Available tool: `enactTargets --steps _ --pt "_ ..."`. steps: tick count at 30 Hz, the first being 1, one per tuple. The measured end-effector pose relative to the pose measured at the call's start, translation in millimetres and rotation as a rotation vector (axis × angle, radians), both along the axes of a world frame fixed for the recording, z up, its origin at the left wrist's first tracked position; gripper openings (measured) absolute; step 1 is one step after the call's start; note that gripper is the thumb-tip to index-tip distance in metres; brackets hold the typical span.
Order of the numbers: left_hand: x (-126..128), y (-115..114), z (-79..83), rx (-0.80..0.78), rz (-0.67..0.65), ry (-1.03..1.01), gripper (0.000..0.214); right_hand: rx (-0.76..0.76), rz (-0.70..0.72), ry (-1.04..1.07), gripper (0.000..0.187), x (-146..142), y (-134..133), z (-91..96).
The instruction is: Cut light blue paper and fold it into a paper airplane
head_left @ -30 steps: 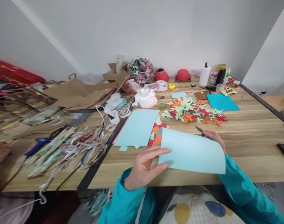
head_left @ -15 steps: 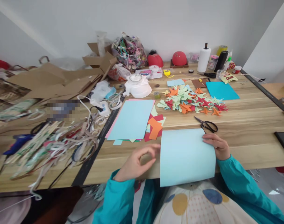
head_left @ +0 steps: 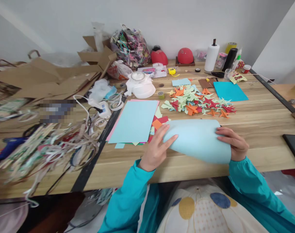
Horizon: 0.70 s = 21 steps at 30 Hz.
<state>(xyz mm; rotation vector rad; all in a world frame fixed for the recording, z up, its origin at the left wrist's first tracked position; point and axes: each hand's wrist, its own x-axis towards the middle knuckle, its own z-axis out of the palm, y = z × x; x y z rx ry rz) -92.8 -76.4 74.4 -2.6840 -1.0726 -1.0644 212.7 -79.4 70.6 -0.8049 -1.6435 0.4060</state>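
A light blue sheet of paper [head_left: 198, 139] bends in a loose curve between my two hands, above the front of the table. My left hand [head_left: 157, 147] grips its left end, fingers over the top. At the right end my right hand [head_left: 232, 142] holds it, with fingers lying on the upper face. Left of my left hand lies a stack of coloured paper [head_left: 135, 119], light blue on top. Red and orange paper pieces [head_left: 157, 124] show between stack and hand. Behind the held sheet spreads a pile of folded paper shapes [head_left: 192, 100] in green, orange and red.
Cords, sticks and a blue glue gun [head_left: 9, 147] clutter the left side. Cardboard [head_left: 48, 76] and a bag of colourful scraps [head_left: 130, 48] stand behind them. A turquoise sheet [head_left: 230, 91] lies back right; a black phone [head_left: 293, 145] rests at the right edge.
My left hand has taken hold of the sheet's left end. The sheet has risen away from me and now curves over; it now covers the scissors that lay behind it.
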Motion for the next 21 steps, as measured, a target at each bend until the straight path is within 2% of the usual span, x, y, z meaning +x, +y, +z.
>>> enactTargets --steps 2,4,9,12,16,21 --pt "-1 2 -4.8 0.043 0.002 0.018 0.065 -0.012 0.017 -0.007 0.015 1 -1 -5.4" --pt "-2 1 -14.7 0.04 0.008 0.035 0.062 -0.053 0.059 -0.044 0.017 4 -2 -19.7" --pt "-3 -6 -49.7 -0.139 -0.059 0.149 0.044 -0.182 0.115 -0.261 0.019 18 -3 -71.6" --pt "-5 -10 -67.8 -0.232 -0.081 0.193 0.039 -0.167 0.106 -0.476 0.021 28 -5 -94.5" --pt "-10 -14 -79.2 -0.363 -0.071 0.247 0.041 -0.175 0.082 -0.645 0.029 35 -9 -104.2" --pt "-15 -17 -79.6 -0.538 -0.054 0.199 0.035 -0.262 0.096 -0.649 0.037 35 -11 -97.5"
